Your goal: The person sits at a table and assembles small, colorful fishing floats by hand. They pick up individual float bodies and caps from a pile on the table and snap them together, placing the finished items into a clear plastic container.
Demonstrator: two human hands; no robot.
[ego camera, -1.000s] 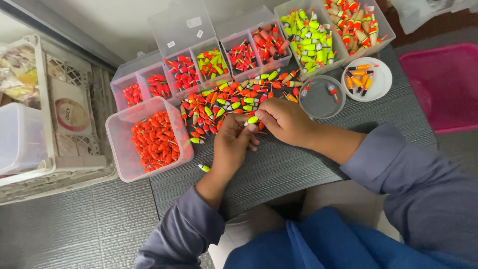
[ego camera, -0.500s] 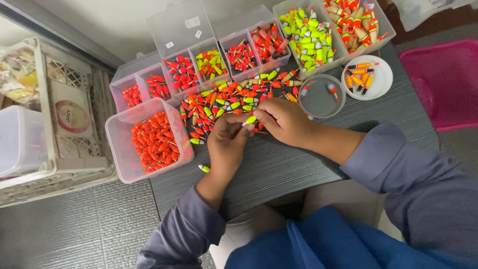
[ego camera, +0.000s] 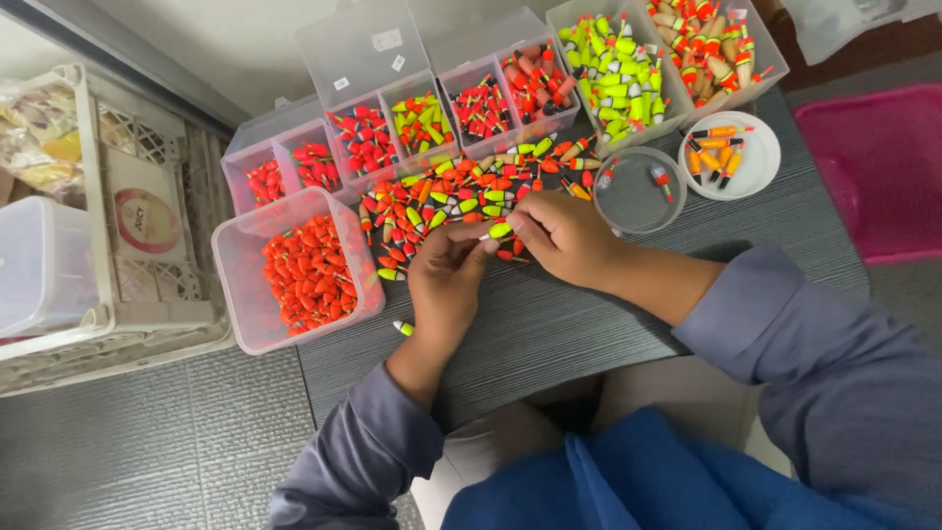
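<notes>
Yellow-green float (ego camera: 500, 232) pinched between both hands' fingertips.

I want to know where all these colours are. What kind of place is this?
Probably a small sorting or packing workbench: a dark wood-grain table, clear plastic compartment boxes and a loose pile of red, orange and yellow-green fishing floats.

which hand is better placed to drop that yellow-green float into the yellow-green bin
Probably the right hand. It pinches the yellow-green float together with the left hand, but sits closer to the bin of yellow-green floats at the table's far right; the left would have to cross over.
</notes>
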